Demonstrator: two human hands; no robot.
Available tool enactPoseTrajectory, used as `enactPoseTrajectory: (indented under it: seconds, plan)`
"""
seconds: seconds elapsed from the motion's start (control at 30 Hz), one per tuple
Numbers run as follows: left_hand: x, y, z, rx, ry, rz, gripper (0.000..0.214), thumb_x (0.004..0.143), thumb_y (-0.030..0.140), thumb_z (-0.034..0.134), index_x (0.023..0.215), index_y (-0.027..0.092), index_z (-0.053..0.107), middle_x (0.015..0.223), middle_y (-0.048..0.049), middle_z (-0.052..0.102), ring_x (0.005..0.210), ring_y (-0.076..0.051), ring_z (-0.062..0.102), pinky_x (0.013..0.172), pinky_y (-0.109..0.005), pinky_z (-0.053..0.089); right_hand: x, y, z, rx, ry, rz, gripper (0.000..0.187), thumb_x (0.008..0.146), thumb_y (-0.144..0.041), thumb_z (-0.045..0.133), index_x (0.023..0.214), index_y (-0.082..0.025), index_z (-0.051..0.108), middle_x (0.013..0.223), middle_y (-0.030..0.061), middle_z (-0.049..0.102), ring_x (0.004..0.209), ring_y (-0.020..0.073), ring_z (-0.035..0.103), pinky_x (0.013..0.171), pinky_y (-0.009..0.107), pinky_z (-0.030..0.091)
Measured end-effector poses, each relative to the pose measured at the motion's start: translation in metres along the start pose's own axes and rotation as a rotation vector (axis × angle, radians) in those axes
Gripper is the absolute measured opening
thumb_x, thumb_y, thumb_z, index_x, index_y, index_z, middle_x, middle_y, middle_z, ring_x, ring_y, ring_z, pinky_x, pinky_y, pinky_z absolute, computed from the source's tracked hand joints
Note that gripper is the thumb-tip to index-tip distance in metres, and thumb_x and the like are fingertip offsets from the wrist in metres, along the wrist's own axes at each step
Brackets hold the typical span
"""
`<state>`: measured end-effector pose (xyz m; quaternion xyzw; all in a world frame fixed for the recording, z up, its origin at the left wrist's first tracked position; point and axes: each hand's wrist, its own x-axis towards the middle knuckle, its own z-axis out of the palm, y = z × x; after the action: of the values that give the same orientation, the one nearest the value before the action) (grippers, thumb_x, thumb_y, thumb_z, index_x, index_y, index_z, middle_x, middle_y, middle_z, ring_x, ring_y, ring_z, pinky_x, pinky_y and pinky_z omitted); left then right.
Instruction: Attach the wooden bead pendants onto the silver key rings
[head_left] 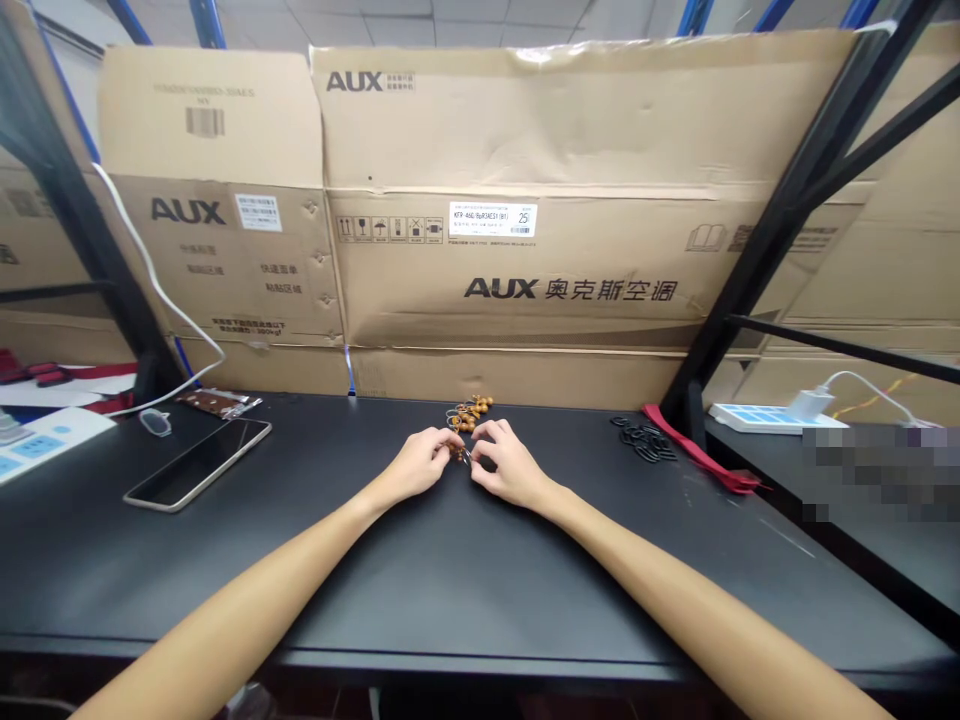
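Observation:
Both my hands meet over the middle of the black tabletop, fingers pinched. My left hand (421,462) grips a small brown beaded piece (456,454), largely covered by the fingertips. Close beside it, my right hand (510,464) pinches a shiny metal ring (466,457) that appears to belong to the same small keychain. Just beyond the fingers lies a little heap of orange-brown beaded keychains (474,413) with metal rings among them. Finer details of the held piece are too small to make out.
Black rings (645,440) lie in a pile at right, by a red strap (709,458) and the black shelf post. A phone (199,466), a brown packet (219,403) and a white power strip (56,440) are at left. Cardboard (585,240) walls off the back.

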<state>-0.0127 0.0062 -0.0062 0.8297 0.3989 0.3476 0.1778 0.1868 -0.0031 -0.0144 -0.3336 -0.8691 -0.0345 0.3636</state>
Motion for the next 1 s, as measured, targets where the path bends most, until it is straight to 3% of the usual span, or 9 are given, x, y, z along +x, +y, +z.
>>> enactPoseTrajectory:
  seconds: [0.23,0.47,0.63,0.87,1.0]
  plan:
    - [-0.002,0.006,-0.003,0.051,-0.001,0.041,0.013,0.080,0.016,0.054,0.086,0.018,0.065,0.078,-0.0006,0.064,0.064,-0.012,0.057,0.067,-0.023,0.045,-0.001,0.001,-0.004,-0.036,-0.039,-0.054,0.006,0.077,-0.017,0.059,0.077,-0.020,0.064,0.103,0.0089,0.054,0.096,0.0232,0.045,0.086,0.041,0.045]
    - [-0.003,0.011,-0.002,0.031,-0.007,0.089,0.012,0.080,0.014,0.054,0.081,0.018,0.065,0.076,0.0008,0.065,0.063,-0.011,0.055,0.065,-0.021,0.043,0.000,-0.007,-0.002,0.135,-0.035,0.060,0.009,0.082,-0.027,0.062,0.075,-0.021,0.065,0.101,0.0066,0.054,0.097,0.0205,0.047,0.089,0.039,0.044]
    - [-0.002,0.010,-0.002,0.057,-0.019,0.105,0.012,0.081,0.018,0.054,0.082,0.019,0.066,0.077,-0.0001,0.064,0.064,-0.012,0.055,0.067,-0.023,0.043,0.002,-0.007,-0.002,0.194,-0.041,0.114,0.012,0.084,-0.025,0.060,0.075,-0.021,0.066,0.100,0.0067,0.054,0.097,0.0213,0.047,0.091,0.041,0.043]
    - [-0.001,0.006,-0.003,0.164,0.043,0.061,0.014,0.086,0.019,0.052,0.081,0.019,0.065,0.075,-0.0011,0.062,0.067,-0.014,0.056,0.067,-0.024,0.042,0.001,-0.003,-0.002,0.249,-0.061,0.145,0.008,0.082,-0.024,0.063,0.076,-0.022,0.067,0.102,0.0059,0.055,0.098,0.0208,0.048,0.094,0.043,0.041]
    - [-0.003,0.006,-0.001,0.146,0.019,0.099,0.014,0.087,0.019,0.051,0.082,0.019,0.064,0.076,-0.0008,0.060,0.068,-0.014,0.056,0.068,-0.024,0.042,0.001,-0.004,0.000,0.248,-0.053,0.160,0.011,0.079,-0.027,0.067,0.071,-0.020,0.066,0.101,0.0057,0.055,0.098,0.0208,0.048,0.093,0.042,0.041]
